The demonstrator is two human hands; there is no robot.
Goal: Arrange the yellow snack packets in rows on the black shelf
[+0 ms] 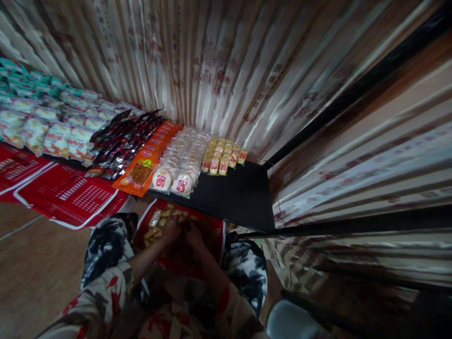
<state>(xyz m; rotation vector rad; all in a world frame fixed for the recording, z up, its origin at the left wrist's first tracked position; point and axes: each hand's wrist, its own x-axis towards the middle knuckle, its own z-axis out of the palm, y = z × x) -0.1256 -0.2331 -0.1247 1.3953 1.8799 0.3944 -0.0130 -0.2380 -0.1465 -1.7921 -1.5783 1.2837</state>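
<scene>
Low between my knees, my left hand (172, 230) and my right hand (192, 233) are close together, with fingers curled inward. Between the fingertips something small is pinched, too dark and blurred to name. Several small gold-wrapped snack packets (155, 228) lie beside my left hand on a red printed sheet or bag (219, 230). More packets (181, 215) show just beyond the fingertips. Ahead on the black table (233, 197) stand rows of small yellow snack packets (223, 165), nearest to my right hand.
Left along the table are clear-wrapped round crackers (182, 183), an orange snack bag (139, 176), dark red bags (123, 146) and white snack bags (56, 139). A red banner (81, 193) hangs in front. Pleated curtain (212, 61) and a black pole (339, 103) bound the right side.
</scene>
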